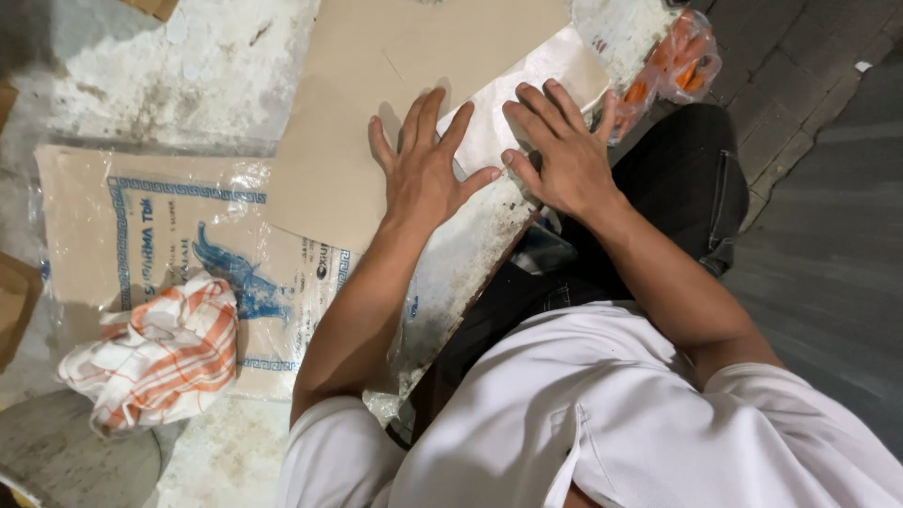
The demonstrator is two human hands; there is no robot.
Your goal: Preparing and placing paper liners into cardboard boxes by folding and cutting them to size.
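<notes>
My left hand [425, 165] lies flat, fingers spread, on a large brown paper sheet [376, 85] spread over a worn white table [198, 66]. My right hand [562, 150] presses flat, fingers apart, on a pale plastic-covered sheet [527, 85] that lies partly over the brown paper. Neither hand grips anything. The thumbs nearly touch.
A clear plastic pack of brown paper with blue print [150, 226] lies at the left, with an orange-and-white checked cloth [160, 353] on it. A plastic bag with orange items [673, 61] sits at the table's far right corner. Grey paved floor [818, 188] lies to the right.
</notes>
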